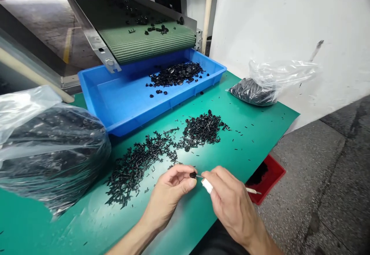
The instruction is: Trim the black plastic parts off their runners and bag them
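Note:
My left hand (176, 183) pinches a small black plastic part (192, 174) between thumb and forefinger. In my right hand (227, 199) is a slim tool with a thin metal tip (199, 176), which reaches to the black part. The tool's pale rear end (253, 191) sticks out behind the hand. Something white, perhaps tape (207, 185), covers the end of my right thumb. Just beyond the hands lie a pile of small black stick-like pieces (138, 166) and a pile of mixed black parts (204, 129), both on the green table (231, 158).
A blue tray (124, 102) with black parts (176, 73) stands under the green conveyor belt (150, 43). Clear bags of black parts rest at left (58, 143) and back right (256, 91). A red bin (270, 179) sits lower, beyond the table's right edge.

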`<state>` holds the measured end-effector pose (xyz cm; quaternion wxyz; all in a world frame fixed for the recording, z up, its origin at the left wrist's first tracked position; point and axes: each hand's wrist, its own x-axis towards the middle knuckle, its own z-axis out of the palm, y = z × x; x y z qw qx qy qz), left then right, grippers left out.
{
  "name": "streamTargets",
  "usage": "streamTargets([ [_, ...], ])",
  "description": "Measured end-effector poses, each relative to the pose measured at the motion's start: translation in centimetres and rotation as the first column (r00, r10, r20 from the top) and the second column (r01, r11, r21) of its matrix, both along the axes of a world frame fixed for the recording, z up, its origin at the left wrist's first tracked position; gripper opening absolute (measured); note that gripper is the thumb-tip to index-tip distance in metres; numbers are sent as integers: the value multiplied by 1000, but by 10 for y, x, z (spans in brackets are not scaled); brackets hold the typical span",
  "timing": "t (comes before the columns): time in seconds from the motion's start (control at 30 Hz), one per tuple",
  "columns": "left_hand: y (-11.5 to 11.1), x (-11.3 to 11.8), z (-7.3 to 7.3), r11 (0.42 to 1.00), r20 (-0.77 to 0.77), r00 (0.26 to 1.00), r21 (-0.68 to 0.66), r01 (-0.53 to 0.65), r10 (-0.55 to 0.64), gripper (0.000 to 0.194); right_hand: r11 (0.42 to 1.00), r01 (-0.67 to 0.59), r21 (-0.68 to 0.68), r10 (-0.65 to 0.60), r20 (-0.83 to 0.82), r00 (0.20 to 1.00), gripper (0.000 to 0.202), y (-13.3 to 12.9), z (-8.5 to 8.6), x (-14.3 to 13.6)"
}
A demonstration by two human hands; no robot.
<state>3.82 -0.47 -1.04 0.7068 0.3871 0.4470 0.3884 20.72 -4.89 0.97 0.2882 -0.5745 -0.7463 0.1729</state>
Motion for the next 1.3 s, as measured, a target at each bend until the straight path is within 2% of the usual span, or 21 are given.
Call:
streamTargets([
  [0.27, -4, 1, 0, 1000, -40, 999, 3, -10, 10, 19, 999, 13, -33, -15, -63, 998, 41, -2, -3, -1],
  [0.37, -4, 3, 0, 999, 54, 998, -9, -31, 32, 22, 999, 34, -28, -37, -91, 995, 41, -2, -5, 2],
  [0.43, -4, 4, 0, 999, 90, 995, 5, -34, 33, 18, 999, 32, -31, -35, -99, 994, 39, -2, -5, 3],
  [0.53, -3, 3, 0, 997, 8, 1000, 76, -23, 22, 10, 999, -6, -40, 2, -107, 994, 37, -2, -3, 3],
  [0.63, -3, 3, 2, 992, -81, 996, 130, -9, 20, 11, 999, -23, -39, 19, -91, 996, 38, -3, -2, 4],
  [0.73, -4, 2, 3, 996, -71, 997, 94, -6, 13, 17, 1000, -2, -29, 0, -56, 998, 39, -4, -1, 4],
  [0.8, -4, 2, 3, 997, -49, 999, 81, -7, 11, 15, 1000, -6, -19, 5, -42, 999, 38, -4, 0, 3],
  [1.0, -5, 1, 0, 985, -102, 995, 166, 40, -23, 10, 1000, -22, 9, 22, -30, 999, 38, -3, 4, 0],
  [1.17, -6, 1, 0, 995, -77, 997, 99, -4, 11, 20, 999, 14, -37, -15, -35, 999, 40, -7, 2, 3],
  [1.3, -6, 2, 1, 996, -49, 999, 88, 15, -11, 14, 999, -25, 34, 25, -8, 1000, 39, -9, 2, 3],
])
